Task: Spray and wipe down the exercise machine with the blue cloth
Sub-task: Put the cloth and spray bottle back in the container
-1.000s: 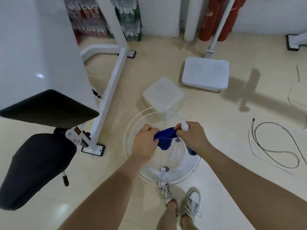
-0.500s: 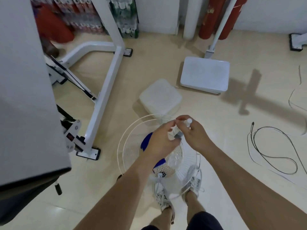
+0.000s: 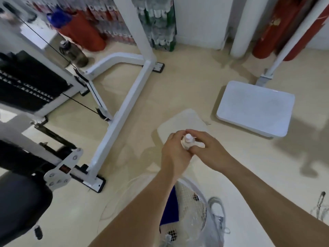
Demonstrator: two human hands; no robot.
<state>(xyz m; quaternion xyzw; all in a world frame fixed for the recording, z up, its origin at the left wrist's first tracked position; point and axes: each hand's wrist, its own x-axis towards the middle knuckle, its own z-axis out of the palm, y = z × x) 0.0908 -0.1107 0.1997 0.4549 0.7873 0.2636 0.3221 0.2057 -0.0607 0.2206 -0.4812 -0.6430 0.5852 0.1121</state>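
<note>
A small clear spray bottle (image 3: 187, 142) with a white cap is held between both hands at chest height. My left hand (image 3: 175, 153) wraps round its body from the left. My right hand (image 3: 204, 146) grips it from the right, fingers curled over the top. The blue cloth (image 3: 170, 209) lies below my left forearm on the white fan grille (image 3: 191, 205), partly hidden by the arm. The exercise machine stands at the left: white frame (image 3: 122, 107), black seat pad (image 3: 19, 202) and black weight stack (image 3: 26, 84).
A white square fan base (image 3: 181, 120) sits on the floor under my hands. A white platform on a pole (image 3: 254, 107) is at the right. Red cylinders (image 3: 263, 32) and packs of bottles (image 3: 156, 20) line the far wall. Cables (image 3: 320, 205) lie at the right edge.
Both hands let go of the blue cloth, which dropped onto the fan grille, and lifted the spray bottle up and forward. My view swung up and left toward the machine.
</note>
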